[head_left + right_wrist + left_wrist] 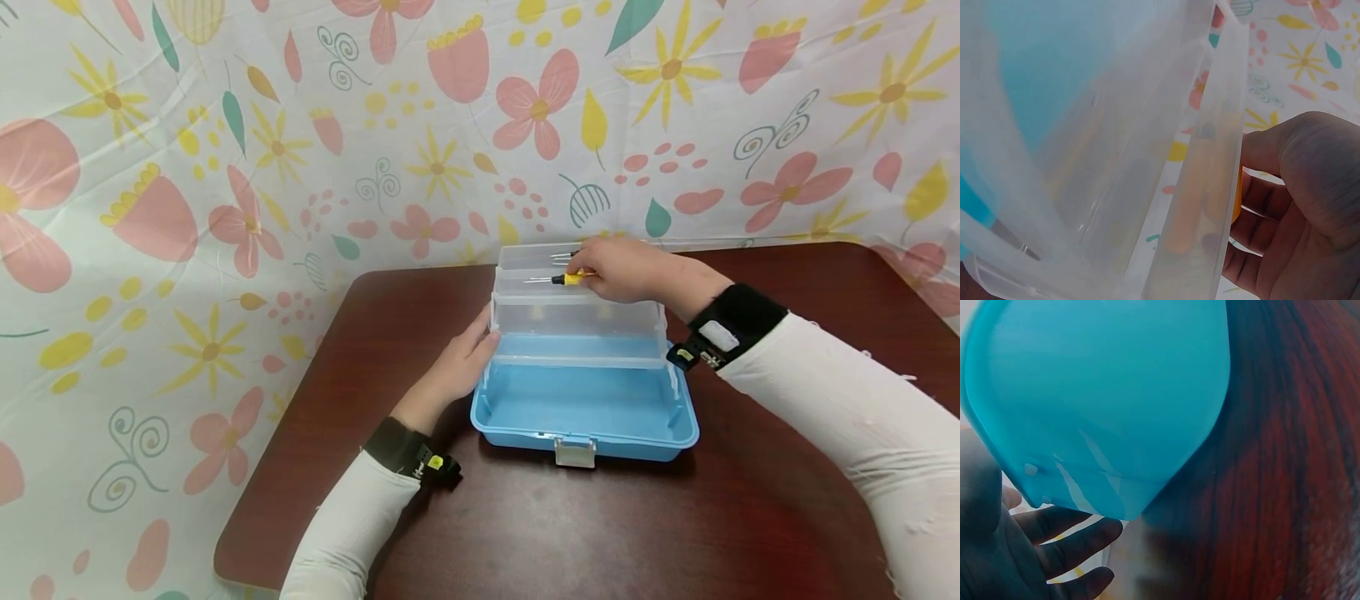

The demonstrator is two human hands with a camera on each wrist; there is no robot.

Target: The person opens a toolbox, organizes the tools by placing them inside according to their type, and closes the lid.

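Note:
My right hand [618, 268] holds a screwdriver [572, 280] by its yellow and black handle, over the upper translucent tray [513, 285] of a blue toolbox [495, 432]. Its metal shaft points left. Just behind it shows another thin metal shaft [562, 260], its other end hidden by the hand. In the right wrist view, orange handles [1188, 200] appear blurred through the tray wall. My left hand [459, 360] touches the toolbox's left side with fingers extended; in the left wrist view the fingers [1079, 550] lie by the blue wall's far corner.
The toolbox stands open on a dark reddish-brown table [555, 533], its clear latch [575, 452] hanging at the front. A lower translucent tray [577, 318] spans the blue bin's back. A floral cloth [420, 108] hangs close behind and to the left of the table.

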